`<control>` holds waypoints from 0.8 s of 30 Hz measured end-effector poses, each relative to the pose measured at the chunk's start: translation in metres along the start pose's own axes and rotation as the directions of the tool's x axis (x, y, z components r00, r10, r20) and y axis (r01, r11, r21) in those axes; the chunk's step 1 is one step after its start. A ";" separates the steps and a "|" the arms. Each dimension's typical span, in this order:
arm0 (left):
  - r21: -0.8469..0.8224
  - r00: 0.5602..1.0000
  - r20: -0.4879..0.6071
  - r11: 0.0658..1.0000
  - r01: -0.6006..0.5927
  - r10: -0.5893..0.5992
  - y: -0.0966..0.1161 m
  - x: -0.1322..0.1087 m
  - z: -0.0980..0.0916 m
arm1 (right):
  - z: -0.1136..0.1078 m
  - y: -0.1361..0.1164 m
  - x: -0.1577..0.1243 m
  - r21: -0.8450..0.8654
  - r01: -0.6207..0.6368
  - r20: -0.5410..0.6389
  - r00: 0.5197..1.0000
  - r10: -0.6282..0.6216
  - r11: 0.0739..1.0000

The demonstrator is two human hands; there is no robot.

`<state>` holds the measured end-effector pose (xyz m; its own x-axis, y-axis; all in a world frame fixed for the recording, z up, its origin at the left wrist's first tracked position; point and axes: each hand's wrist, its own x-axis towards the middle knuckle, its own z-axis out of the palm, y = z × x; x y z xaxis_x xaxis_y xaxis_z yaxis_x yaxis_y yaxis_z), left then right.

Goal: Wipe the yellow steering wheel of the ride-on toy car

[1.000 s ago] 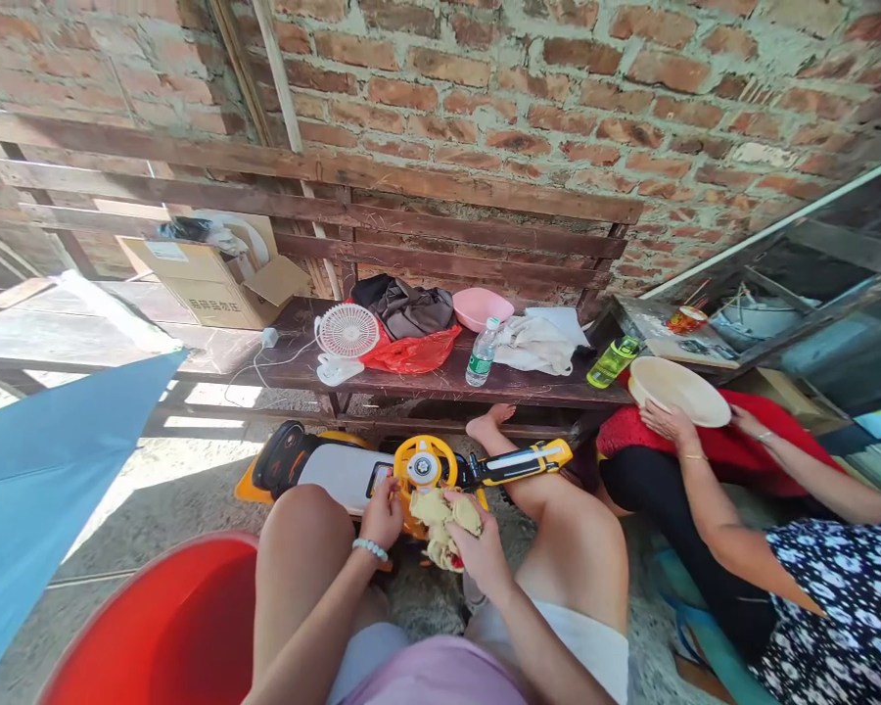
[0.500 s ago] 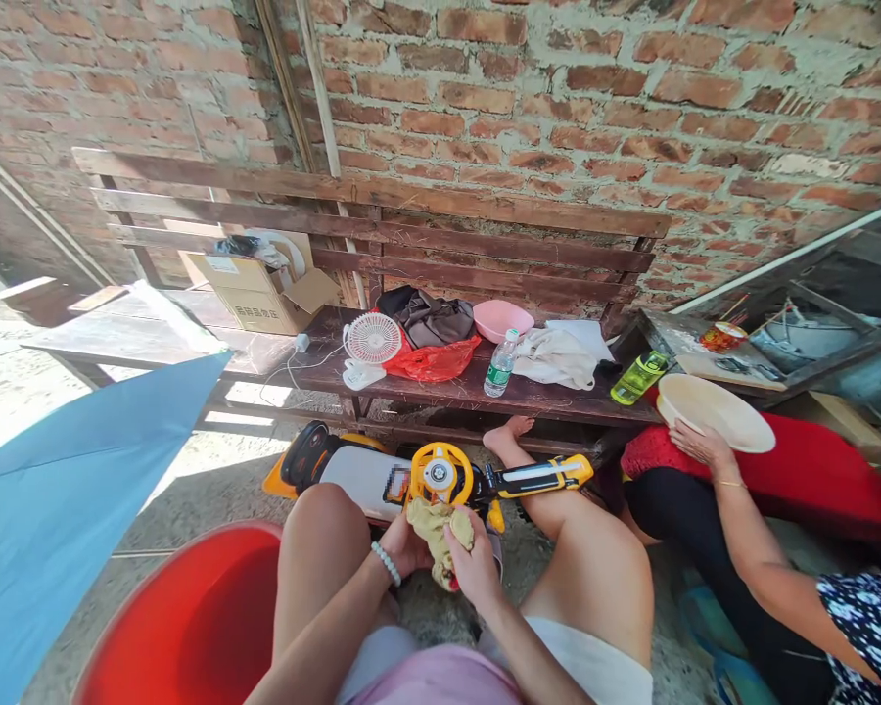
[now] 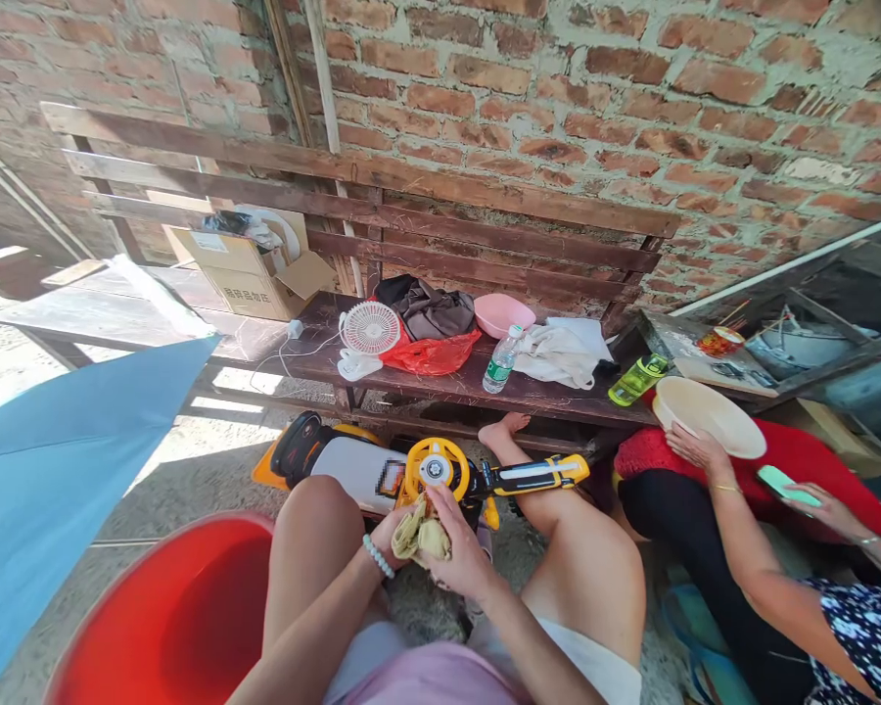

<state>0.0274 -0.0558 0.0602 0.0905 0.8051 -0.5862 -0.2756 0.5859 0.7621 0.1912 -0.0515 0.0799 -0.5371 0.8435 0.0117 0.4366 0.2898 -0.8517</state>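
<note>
Between my knees I hold a crumpled, yellowish-beige cloth (image 3: 424, 535), bunched into a small bundle. My left hand (image 3: 391, 540), with a pale beaded bracelet at the wrist, grips its left side. My right hand (image 3: 461, 550) closes round the right side, its fingers pointing up and partly covering it. Whether the cloth is a glove or something else I cannot tell. Just beyond my hands is the yellow steering wheel (image 3: 437, 470) of a ride-on toy car (image 3: 352, 468).
A red tub (image 3: 168, 607) stands at my left, below a blue umbrella (image 3: 80, 441). The wooden bench (image 3: 440, 377) ahead holds a box (image 3: 227, 274), a fan (image 3: 371, 328) and a bottle (image 3: 502, 360). At right, another person touches a cream basin (image 3: 712, 416) and holds a green phone-like object (image 3: 789, 487).
The cloth is folded into a tighter bundle and has moved slightly left; my right hand has shifted up over it. The other person's second hand with the green object has come into view.
</note>
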 end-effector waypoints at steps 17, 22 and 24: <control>0.325 0.945 -0.281 0.943 -0.068 0.166 -0.023 0.067 -0.022 | -0.033 -0.003 0.153 -0.618 0.171 0.288 0.957 0.019 0.768; 0.231 0.955 -0.293 0.967 0.108 -0.036 -0.022 0.070 -0.015 | -0.028 0.007 0.167 -0.697 0.163 0.357 0.924 0.141 0.698; 0.185 0.948 -0.311 0.974 0.131 -0.069 -0.015 0.068 -0.014 | -0.036 0.009 0.171 -0.733 0.062 0.280 0.935 0.217 0.678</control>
<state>0.0247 -0.0113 0.0050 -0.1929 0.6943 -0.6934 -0.0797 0.6932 0.7163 0.1292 0.1121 0.0929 -0.6094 0.7250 -0.3209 0.7915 0.5801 -0.1926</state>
